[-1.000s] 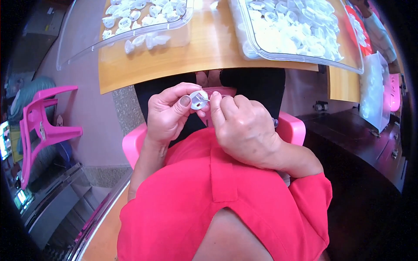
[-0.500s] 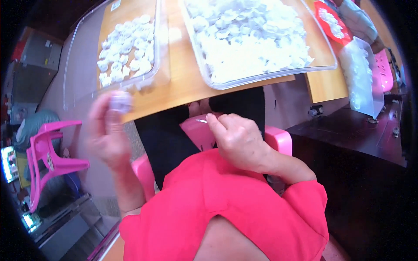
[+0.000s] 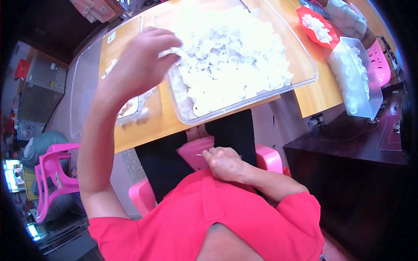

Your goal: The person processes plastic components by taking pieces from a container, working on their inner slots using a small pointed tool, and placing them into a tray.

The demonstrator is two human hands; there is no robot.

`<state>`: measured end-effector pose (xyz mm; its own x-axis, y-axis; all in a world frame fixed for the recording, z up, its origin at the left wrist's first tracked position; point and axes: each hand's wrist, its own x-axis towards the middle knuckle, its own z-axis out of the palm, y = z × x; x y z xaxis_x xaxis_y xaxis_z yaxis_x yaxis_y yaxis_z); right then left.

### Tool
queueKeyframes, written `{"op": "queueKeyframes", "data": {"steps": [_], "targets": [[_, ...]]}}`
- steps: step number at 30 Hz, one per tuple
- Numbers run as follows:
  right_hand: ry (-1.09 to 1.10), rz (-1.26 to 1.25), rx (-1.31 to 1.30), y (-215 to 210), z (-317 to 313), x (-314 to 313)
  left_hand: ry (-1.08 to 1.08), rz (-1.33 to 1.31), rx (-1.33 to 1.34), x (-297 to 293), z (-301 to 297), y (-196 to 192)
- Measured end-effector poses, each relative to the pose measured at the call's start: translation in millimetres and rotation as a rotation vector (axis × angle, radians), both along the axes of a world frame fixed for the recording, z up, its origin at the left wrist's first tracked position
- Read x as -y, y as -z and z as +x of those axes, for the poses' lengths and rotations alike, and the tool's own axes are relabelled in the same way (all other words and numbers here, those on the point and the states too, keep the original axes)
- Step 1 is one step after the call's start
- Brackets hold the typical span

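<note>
My left hand (image 3: 146,58) is raised over the left edge of a big clear tray (image 3: 254,93) heaped with small white plastic pieces (image 3: 226,56). Thumb and fingers are spread, somewhat blurred, with nothing visible between them. Low in front of my red top, my right hand (image 3: 224,164) is closed around a thin pointed metal tool (image 3: 199,155); only its short silvery tip shows, so its kind stays unclear. Partly hidden behind my left forearm is a smaller clear tray (image 3: 138,106) with white round pieces (image 3: 130,106) in it.
Both trays stand on a wooden table (image 3: 143,135). Farther right are a red dish (image 3: 320,32) of white pieces and a translucent bin (image 3: 352,80) of similar pieces, with another person's arm (image 3: 346,19) beyond. A pink chair (image 3: 56,174) stands left; a dark cabinet (image 3: 339,152) stands right.
My left hand has moved up and right from the smaller tray to the big one. The white piece it held no longer shows in it. My right hand has lowered slightly with the tool.
</note>
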<state>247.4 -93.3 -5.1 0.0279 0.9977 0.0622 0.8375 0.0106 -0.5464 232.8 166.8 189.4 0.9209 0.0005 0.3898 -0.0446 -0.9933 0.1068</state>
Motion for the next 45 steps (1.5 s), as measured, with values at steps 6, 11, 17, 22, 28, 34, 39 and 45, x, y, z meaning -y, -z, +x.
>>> {"op": "queueKeyframes", "data": {"steps": [6, 11, 17, 22, 28, 34, 39, 45], "targets": [[-0.034, -0.042, -0.036, -0.6, 8.6, -5.4, -0.211, 0.417, -0.721, -8.8, 78.4, 38.4], [-0.020, -0.035, -0.055, 0.3, 8.9, -6.6, -0.196, 0.348, -0.729, -11.3, 84.8, 38.5], [-0.016, -0.011, -0.030, 5.5, 4.4, -5.8, -0.159, -0.331, -0.171, 2.1, 37.9, 14.9], [0.013, 0.043, -0.060, 8.1, 6.0, -5.9, 0.181, -1.460, 0.112, 45.9, -52.5, 35.3], [0.153, 0.200, -0.709, -22.3, -2.5, -12.0, -0.083, -2.124, 0.261, 95.0, -137.2, 100.9], [0.094, 0.367, -0.780, -64.2, -24.5, -36.1, -0.215, -2.184, 0.253, 111.6, -167.1, 129.2], [0.134, 0.369, -0.658, -63.3, -37.6, -49.7, -0.259, -2.173, 0.319, 114.0, -172.2, 139.4], [0.226, 0.152, -0.679, -63.9, -36.0, -50.7, -0.235, -2.216, 0.288, 114.4, -176.9, 150.0]]}}
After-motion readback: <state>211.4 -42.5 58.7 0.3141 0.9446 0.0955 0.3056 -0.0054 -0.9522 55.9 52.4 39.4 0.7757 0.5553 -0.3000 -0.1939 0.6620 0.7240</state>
